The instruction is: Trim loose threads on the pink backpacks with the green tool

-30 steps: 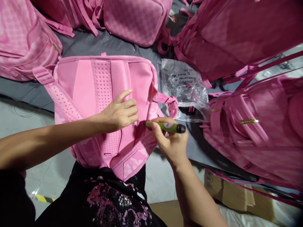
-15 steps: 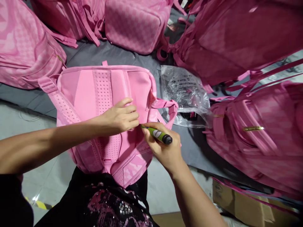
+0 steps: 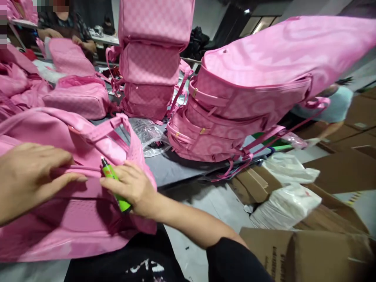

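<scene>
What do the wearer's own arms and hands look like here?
The left hand and right hand are bare, with no gloves, rings or wristbands visible. Both forearms are uncovered. A black sleeve covers the right arm above the elbow; any left sleeve is out of frame.

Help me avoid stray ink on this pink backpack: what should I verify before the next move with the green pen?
1. Right hand grips the green pen: ok.
2. Left hand lies flat on the pink backpack: ok.
3. Pen tip on the fabric: cannot tell, that spot is blurred.
4. Hands in the middle of the view: not ok, they sit at its lower left.
5. Leaning pile of backpacks apart from both hands: ok.
6. Plastic bag apart from the pen: ok.
</scene>
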### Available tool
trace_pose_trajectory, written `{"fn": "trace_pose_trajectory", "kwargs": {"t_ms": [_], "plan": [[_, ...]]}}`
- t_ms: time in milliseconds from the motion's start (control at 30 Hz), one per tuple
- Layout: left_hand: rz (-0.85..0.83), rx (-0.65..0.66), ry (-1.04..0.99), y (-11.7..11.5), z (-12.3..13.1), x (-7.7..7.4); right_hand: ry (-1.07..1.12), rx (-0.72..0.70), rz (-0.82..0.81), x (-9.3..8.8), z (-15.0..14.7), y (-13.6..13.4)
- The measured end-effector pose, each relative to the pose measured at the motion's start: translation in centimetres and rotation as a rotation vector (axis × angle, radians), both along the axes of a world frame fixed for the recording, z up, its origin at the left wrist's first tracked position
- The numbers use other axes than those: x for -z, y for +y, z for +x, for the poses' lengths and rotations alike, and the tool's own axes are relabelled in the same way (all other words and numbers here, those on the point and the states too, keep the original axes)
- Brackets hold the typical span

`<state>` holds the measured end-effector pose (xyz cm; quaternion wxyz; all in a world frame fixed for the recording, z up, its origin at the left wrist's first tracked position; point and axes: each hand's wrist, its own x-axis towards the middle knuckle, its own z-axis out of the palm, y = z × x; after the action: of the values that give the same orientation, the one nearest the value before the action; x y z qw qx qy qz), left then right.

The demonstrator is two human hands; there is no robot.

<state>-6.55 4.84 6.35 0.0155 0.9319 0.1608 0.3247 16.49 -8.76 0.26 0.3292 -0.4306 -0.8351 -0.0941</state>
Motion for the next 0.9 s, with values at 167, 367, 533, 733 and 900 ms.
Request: {"fn": "trace_pose_trajectory", "kwargs": {"t_ms": [167, 367, 533, 733, 900], "plan": [[-0.215, -0.257, 0.121, -8.1, 1.4, -1.5, 0.058, -0.155, 0.036, -3.2, 3.4, -2.5], [-0.077, -0.205, 0.411, -9.4, 4.5, 5.9, 0.031, -0.179, -0.039, 4.2, 5.3, -0.8], [0.140, -0.137, 0.342, -8.8, 3.3, 6.5, 0.183, -0.153, 0.051, 5.0, 2.9, -0.4], [0.023, -0.355, 0.211, -5.7, 2.7, 2.4, 0.234, -0.124, 0.130, 5.0, 1.1, 0.1], [-0.086, -0.378, 0.577, -1.9, 5.6, 3.9, 0.278, -0.136, -0.016, 5.0, 0.6, -1.1]]}}
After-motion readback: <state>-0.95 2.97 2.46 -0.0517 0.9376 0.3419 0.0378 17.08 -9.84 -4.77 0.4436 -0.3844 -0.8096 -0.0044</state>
